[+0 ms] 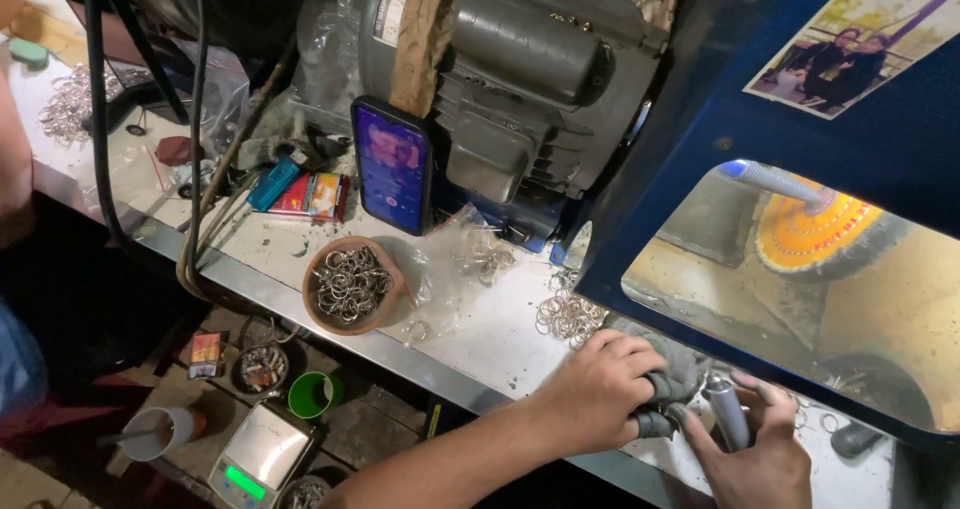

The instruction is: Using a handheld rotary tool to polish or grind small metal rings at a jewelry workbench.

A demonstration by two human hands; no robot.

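Observation:
My left hand is closed around a dark grey rubbery piece at the near edge of the metal bench. My right hand grips a short metal rod right beside it, both hands almost touching. A loose pile of small metal rings lies just beyond my left hand. A brown clay bowl filled with more rings sits further left. Behind a blue hood, an orange-centred buffing wheel shows through the window.
A grey electric motor stands at the back, with a lit phone leaning on it. Cables hang over the bench edge. Below are a digital scale, a green cup and small tins. Another person's arm is at far left.

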